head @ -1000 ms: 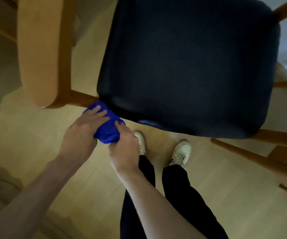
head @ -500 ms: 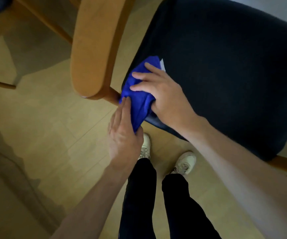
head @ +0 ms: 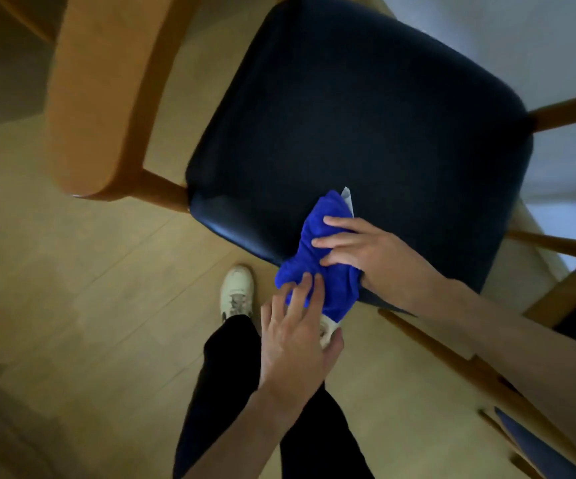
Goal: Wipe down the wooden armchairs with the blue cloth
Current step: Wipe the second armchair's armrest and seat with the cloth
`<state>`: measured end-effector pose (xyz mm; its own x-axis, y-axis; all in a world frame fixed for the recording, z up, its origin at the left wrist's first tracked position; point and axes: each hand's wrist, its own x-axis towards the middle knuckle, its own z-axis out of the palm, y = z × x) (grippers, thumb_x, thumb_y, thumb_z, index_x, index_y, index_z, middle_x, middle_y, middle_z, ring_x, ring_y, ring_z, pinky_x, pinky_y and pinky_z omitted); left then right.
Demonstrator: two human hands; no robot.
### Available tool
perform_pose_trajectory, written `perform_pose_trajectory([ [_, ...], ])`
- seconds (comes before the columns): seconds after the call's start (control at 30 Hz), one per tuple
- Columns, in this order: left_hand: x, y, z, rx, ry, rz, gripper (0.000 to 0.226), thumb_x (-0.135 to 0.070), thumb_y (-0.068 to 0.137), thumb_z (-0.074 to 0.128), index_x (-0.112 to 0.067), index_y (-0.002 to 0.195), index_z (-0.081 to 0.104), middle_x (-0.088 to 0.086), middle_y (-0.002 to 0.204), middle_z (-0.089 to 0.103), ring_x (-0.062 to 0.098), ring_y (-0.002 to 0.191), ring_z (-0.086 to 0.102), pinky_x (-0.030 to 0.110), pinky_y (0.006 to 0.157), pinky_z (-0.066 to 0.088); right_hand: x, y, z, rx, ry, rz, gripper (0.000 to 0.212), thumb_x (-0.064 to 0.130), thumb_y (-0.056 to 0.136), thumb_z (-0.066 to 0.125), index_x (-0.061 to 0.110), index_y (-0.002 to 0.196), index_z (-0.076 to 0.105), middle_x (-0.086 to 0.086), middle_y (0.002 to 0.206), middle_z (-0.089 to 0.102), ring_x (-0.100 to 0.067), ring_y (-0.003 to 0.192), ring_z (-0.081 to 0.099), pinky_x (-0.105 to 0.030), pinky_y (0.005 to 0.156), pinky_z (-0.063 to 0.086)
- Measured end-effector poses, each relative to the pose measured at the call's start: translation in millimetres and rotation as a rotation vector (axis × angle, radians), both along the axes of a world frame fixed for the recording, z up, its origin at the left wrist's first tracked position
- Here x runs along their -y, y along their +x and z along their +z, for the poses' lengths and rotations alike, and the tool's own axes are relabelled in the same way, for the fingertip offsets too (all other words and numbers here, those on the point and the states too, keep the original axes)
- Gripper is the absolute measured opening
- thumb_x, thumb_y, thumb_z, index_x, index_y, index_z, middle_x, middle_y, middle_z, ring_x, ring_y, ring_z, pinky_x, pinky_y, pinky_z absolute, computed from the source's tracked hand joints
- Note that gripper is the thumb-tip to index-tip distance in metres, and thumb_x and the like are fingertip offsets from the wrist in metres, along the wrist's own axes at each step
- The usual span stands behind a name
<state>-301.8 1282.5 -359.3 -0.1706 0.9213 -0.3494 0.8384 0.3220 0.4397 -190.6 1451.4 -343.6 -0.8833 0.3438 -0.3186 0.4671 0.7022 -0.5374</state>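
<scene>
Your right hand (head: 376, 257) pressing blue cloth (head: 317, 261) with straight fingers onto front edge of dark seat (head: 366, 126) of wooden armchair (head: 96, 98). Cloth lying bunched, lower end hanging over seat's front edge. Your left hand (head: 297, 340) touching cloth's lower part with relaxed, extended fingertips, gripping nothing. White shoe (head: 236, 292) standing on wooden floor (head: 72, 288) just beside seat.

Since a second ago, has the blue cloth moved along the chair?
Yes. The blue cloth has moved away from the wooden armrest corner, along the front edge of the dark seat, under the right hand.
</scene>
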Motion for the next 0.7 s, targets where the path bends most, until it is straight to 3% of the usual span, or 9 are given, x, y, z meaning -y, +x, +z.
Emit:
perform_pose_trajectory([
  [0.1,1.8,11.2,1.7,0.081,0.041,0.027,0.066,-0.051,0.076,0.064,-0.018,0.132,0.057,0.001,0.136,0.052,0.024,0.118,0.051,0.038,0.095,0.041,0.2,22.2,0.3,0.069,0.08,0.066,0.04,-0.002,0.079,0.073,0.013,0.116,0.073,-0.002,0.138,0.059,-0.028,0.142,0.037,-0.041,0.116,0.03],
  [0.17,2.9,2.4,-0.3,0.142,0.099,0.083,0.058,-0.047,0.078,0.065,-0.019,0.128,0.058,-0.001,0.135,0.051,0.02,0.116,0.051,0.034,0.097,0.038,5.7,30.6,1.5,0.18,0.05,0.068,0.055,0.012,0.086,0.068,0.027,0.137,0.057,0.01,0.156,0.035,-0.015,0.151,0.005,-0.041,0.123,0.007],
  [0.23,3.7,-16.7,-3.9,0.183,0.139,0.132,0.051,-0.038,0.079,0.067,-0.016,0.124,0.057,-0.001,0.131,0.051,0.019,0.114,0.051,0.035,0.097,0.04,14.8,36.8,4.0,0.23,0.056,0.064,0.067,0.019,0.082,0.063,0.032,0.145,0.043,0.013,0.162,0.02,-0.014,0.151,-0.01,-0.053,0.12,-0.006],
  [0.37,7.9,-61.8,-12.1,0.139,0.066,0.238,0.042,-0.026,0.076,0.057,-0.015,0.117,0.051,0.0,0.118,0.049,0.021,0.105,0.049,0.033,0.09,0.04,41.2,25.0,6.6,0.162,0.094,-0.113,0.075,0.029,0.076,0.044,0.035,0.15,0.032,0.004,0.163,0.018,-0.025,0.153,-0.003,-0.066,0.117,0.008],
  [0.43,12.7,-77.2,-14.6,0.109,0.015,0.243,0.042,-0.023,0.075,0.056,-0.014,0.115,0.052,0.001,0.115,0.051,0.023,0.101,0.05,0.034,0.087,0.04,50.2,8.8,-1.6,0.164,0.178,-0.08,0.075,0.029,0.082,0.053,0.035,0.152,0.027,-0.003,0.165,0.012,-0.032,0.152,-0.003,-0.068,0.116,0.007],
  [0.53,20.1,-90.6,-19.0,0.076,-0.01,0.196,0.039,-0.018,0.076,0.056,-0.012,0.114,0.054,0.003,0.113,0.053,0.025,0.098,0.053,0.032,0.086,0.038,43.6,-7.2,-14.4,0.187,0.229,0.025,0.069,0.031,0.079,0.074,0.032,0.142,0.046,-0.007,0.159,0.03,-0.039,0.149,0.013,-0.07,0.112,0.015],
  [0.6,21.5,-96.5,-22.1,0.066,-0.009,0.225,0.038,-0.012,0.077,0.062,-0.011,0.114,0.054,0.003,0.113,0.054,0.025,0.098,0.053,0.032,0.087,0.038,36.2,-10.6,-19.4,0.119,0.287,0.053,0.049,0.027,0.079,0.076,0.028,0.126,0.062,-0.005,0.14,0.052,-0.041,0.141,0.033,-0.07,0.109,0.024],
  [0.7,19.5,-103.3,-23.8,0.073,0.013,0.318,0.039,-0.009,0.078,0.063,-0.012,0.115,0.052,0.003,0.113,0.053,0.025,0.098,0.052,0.034,0.088,0.039,32.9,-24.4,-22.9,0.026,0.354,0.091,0.035,0.018,0.078,0.077,0.023,0.112,0.068,-0.005,0.115,0.061,-0.039,0.128,0.048,-0.07,0.106,0.028],
])
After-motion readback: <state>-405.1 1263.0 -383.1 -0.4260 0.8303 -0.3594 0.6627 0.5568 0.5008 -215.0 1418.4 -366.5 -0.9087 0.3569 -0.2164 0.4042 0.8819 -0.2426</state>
